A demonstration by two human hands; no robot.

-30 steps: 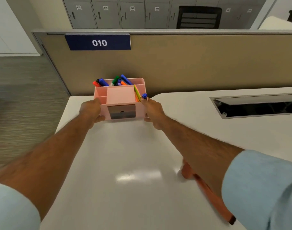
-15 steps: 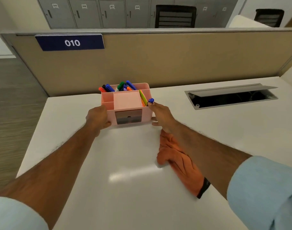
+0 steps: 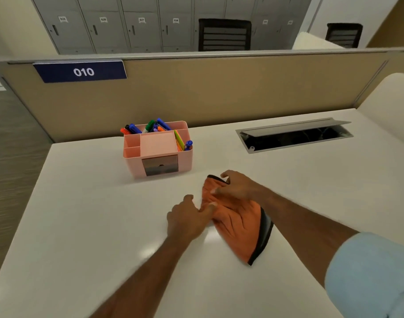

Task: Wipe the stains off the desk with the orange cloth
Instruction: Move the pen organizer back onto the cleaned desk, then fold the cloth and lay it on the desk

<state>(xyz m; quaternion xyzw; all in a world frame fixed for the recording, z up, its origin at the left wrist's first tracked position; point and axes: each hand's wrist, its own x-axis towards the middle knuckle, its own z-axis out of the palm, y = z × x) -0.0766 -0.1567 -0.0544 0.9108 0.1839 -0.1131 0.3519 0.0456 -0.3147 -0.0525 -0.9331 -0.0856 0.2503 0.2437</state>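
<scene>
An orange cloth lies crumpled on the white desk, near a pink organizer. The left hand touches its left edge with loosely open fingers. The right hand rests on its far end, fingers spread.

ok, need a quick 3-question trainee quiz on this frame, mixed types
1. True or false: both hands are on the cloth.
2. Multiple choice: where does the organizer stand relative to the cloth? A) nearer the person, B) farther back and left, C) on top of it.
3. Short answer: what is open in the desk at the right rear?

Key
1. True: the left hand touches its left edge with the fingertips, the right hand rests on its far end.
2. B; they sit apart.
3. The cable hatch, with its lid raised.
</scene>
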